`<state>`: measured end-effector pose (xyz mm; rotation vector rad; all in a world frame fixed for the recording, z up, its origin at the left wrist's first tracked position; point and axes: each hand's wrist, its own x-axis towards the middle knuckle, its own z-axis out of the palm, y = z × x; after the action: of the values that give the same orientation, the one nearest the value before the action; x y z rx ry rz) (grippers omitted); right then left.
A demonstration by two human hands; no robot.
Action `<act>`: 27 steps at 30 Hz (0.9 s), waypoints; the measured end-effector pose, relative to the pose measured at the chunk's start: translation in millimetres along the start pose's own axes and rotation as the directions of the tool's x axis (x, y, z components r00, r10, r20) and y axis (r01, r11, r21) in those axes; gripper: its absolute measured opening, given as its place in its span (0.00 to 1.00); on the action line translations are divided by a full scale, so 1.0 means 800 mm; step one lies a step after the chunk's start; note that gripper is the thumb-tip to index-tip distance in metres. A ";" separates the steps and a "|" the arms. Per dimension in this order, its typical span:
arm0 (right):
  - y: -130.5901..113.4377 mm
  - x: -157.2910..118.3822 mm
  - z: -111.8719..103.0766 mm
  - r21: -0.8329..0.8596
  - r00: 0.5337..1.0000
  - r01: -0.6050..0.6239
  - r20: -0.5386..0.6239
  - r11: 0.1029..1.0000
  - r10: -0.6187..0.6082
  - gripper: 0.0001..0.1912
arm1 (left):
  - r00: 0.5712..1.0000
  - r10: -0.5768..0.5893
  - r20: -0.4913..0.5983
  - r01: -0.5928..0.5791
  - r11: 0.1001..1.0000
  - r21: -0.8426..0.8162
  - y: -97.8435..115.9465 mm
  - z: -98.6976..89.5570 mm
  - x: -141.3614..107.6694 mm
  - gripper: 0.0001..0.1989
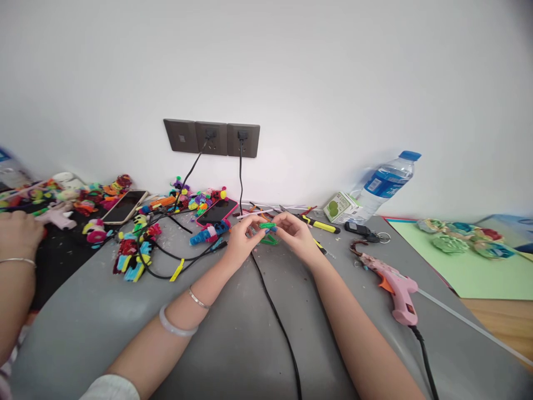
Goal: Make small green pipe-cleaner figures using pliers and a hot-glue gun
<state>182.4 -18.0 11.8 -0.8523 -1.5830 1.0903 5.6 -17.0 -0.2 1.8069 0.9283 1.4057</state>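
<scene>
A small green fuzzy piece [267, 225] is pinched between my two hands above the middle of the grey table [233, 344]. My left hand [246, 238] closes its fingertips on the left end of the piece. On the other end, my right hand [291, 232] grips it with thumb and forefinger. Bits of blue show beside the green near my right fingertips. Just below the hands hangs or lies a green loop [270, 239]; whether it is joined to the piece is unclear.
Colourful fuzzy figures [132, 253], phones [125, 206] and cables lie left. At right are a pink glue gun [397, 289], a leaning water bottle [385, 186], keys [366, 232] and a yellow cutter [320, 224]. Another person's hand [19, 236] rests at far left.
</scene>
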 end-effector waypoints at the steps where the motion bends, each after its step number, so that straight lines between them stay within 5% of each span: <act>1: 0.000 0.000 0.000 -0.005 1.000 0.001 -0.006 1.000 -0.001 0.14 | 1.000 -0.003 -0.005 0.003 1.000 -0.008 0.000 0.000 0.000 0.08; 27: 0.002 -0.001 -0.004 -0.071 0.998 0.041 -0.039 0.997 -0.044 0.13 | 1.000 -0.023 -0.019 0.021 0.994 -0.108 0.000 0.001 0.000 0.06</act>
<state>185.8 -17.9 10.4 -0.8784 -1.6068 0.9868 6.2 -16.8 -0.3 1.7007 0.8632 1.4345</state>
